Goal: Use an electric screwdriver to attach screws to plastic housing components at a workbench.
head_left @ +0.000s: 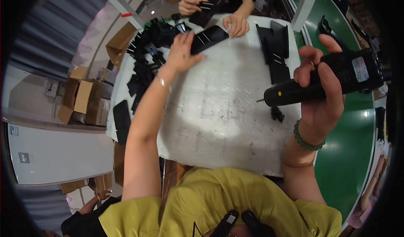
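Gripping a black electric screwdriver [324, 83] at three o'clock, the right hand [322, 94] is nearest. At eleven o'clock, the open left hand [182, 54] rests flat, touching a long black plastic part [209, 38] on the white table [223, 119].

Our left arm stretched fwd, left hand [182, 51] flat, fingers spread, palm down. Our right hand [320, 85] raised, fingers curled tight in grip, forearm upright.
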Tool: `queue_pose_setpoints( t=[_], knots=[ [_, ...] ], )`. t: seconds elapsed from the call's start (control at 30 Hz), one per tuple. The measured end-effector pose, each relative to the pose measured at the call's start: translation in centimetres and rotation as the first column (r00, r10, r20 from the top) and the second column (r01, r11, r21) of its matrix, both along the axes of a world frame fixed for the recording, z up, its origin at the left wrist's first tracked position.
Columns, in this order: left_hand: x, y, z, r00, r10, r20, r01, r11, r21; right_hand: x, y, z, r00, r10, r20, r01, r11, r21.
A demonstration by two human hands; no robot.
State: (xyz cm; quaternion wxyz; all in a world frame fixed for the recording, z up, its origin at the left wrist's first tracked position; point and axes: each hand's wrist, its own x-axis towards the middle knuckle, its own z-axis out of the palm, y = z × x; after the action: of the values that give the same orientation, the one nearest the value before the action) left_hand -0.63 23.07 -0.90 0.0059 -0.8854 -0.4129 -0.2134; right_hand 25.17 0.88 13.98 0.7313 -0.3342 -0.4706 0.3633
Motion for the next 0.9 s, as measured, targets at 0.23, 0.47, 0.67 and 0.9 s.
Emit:
queue_pose_setpoints(
  t=[0.23, 0.47, 0.67, 0.9],
  knots=[
    [2.1, 2.7, 1.8, 0.985, 0.079, -0.156, -0.086, 0.996, -0.038, -2.8, 1.8, 0.0, 0.991, -0.100, -0.094, 0.111, 0.987, 0.118],
    [-4.1, -7.9, 1.9, 0.952, 0.129, 0.276, -0.101, 0.988, -0.113, -5.5, 3.2, -5.8, 0.934, 0.350, -0.075, -0.351, 0.936, 0.002],
    [-6.9, -19.6, 4.0, 0.957, 0.077, 0.278, 0.037, 0.922, -0.384, -6.8, 3.0, -7.3, 0.986, 0.085, -0.141, -0.117, 0.965, -0.234],
    [-5.0, -24.0, 3.4, 0.992, -0.078, 0.103, 0.114, 0.902, -0.417, -7.6, 3.2, -7.3, 0.993, 0.099, -0.062, -0.112, 0.961, -0.254]
  ],
)
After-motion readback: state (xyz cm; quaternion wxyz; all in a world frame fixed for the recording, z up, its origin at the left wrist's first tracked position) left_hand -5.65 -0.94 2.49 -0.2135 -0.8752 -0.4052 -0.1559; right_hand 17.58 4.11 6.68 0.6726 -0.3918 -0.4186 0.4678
